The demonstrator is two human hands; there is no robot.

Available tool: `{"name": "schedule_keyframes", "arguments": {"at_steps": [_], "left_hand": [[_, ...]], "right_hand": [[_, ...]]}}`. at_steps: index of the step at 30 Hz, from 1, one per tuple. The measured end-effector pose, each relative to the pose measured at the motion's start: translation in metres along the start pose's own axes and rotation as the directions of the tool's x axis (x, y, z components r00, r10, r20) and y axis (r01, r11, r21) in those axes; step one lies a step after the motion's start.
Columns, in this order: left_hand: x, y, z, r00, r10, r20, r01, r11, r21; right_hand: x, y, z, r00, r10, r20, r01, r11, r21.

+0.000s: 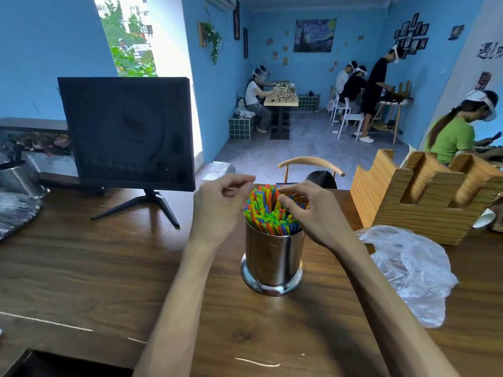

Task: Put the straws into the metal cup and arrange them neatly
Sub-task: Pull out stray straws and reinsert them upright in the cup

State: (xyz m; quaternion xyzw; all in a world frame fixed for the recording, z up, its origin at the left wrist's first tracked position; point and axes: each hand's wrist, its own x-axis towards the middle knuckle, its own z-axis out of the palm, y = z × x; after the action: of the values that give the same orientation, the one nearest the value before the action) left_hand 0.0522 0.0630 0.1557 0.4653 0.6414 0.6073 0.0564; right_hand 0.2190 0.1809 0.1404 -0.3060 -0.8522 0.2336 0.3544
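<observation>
A shiny metal cup [273, 257] stands upright on the wooden table [95, 268], packed with several coloured straws [268, 210] whose tops stick out above the rim. My left hand [217, 210] hovers at the cup's left side, fingers loosely curled, holding nothing that I can see. My right hand [313, 213] reaches over the cup from the right, its curled fingertips touching the straw tops. Whether it pinches a straw is hidden by the fingers.
A dark monitor [128, 134] stands at the back left. A wooden rack [424, 197] sits at the right, with a crumpled clear plastic bag [408, 270] in front of it. A metal pot [16, 178] is at the far left. People work in the room beyond.
</observation>
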Motion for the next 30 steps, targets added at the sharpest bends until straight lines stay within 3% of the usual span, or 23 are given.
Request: {"name": "schedule_keyframes", "arguments": {"at_steps": [4,8,11,16,21,23,25,30], "left_hand": [[-0.007,0.015,-0.005,0.984,0.058,-0.167,-0.080,0.989,-0.127],[-0.009,0.038,-0.023,0.845,0.032,-0.534,-0.266,0.891,-0.367],[-0.009,0.040,-0.025,0.785,-0.053,-0.618,-0.298,0.842,-0.450],[-0.012,0.029,-0.011,0.796,-0.210,-0.568,-0.164,0.828,-0.536],[-0.004,0.015,-0.009,0.723,-0.394,-0.567,-0.072,0.773,-0.630],[-0.001,0.009,-0.008,0.744,-0.418,-0.521,-0.023,0.764,-0.645],[-0.001,0.003,-0.007,0.787,-0.420,-0.451,0.046,0.769,-0.637],[-0.002,-0.014,-0.004,0.897,-0.426,-0.120,0.284,0.761,-0.583]], "right_hand": [[-0.001,-0.001,-0.002,0.999,0.008,-0.052,-0.005,0.998,0.059],[-0.007,-0.011,-0.006,0.979,0.010,-0.206,0.023,0.987,0.157],[-0.013,-0.025,-0.010,0.980,0.064,-0.188,0.012,0.927,0.376],[-0.009,-0.030,-0.013,0.995,0.089,-0.035,-0.069,0.920,0.385],[-0.007,-0.022,-0.024,0.967,0.135,0.216,-0.178,0.965,0.194],[-0.006,-0.023,-0.027,0.968,0.153,0.197,-0.217,0.907,0.361],[-0.003,-0.024,-0.032,0.967,0.208,0.144,-0.253,0.777,0.576],[0.006,-0.022,-0.042,0.943,0.330,-0.042,-0.192,0.644,0.741]]}}
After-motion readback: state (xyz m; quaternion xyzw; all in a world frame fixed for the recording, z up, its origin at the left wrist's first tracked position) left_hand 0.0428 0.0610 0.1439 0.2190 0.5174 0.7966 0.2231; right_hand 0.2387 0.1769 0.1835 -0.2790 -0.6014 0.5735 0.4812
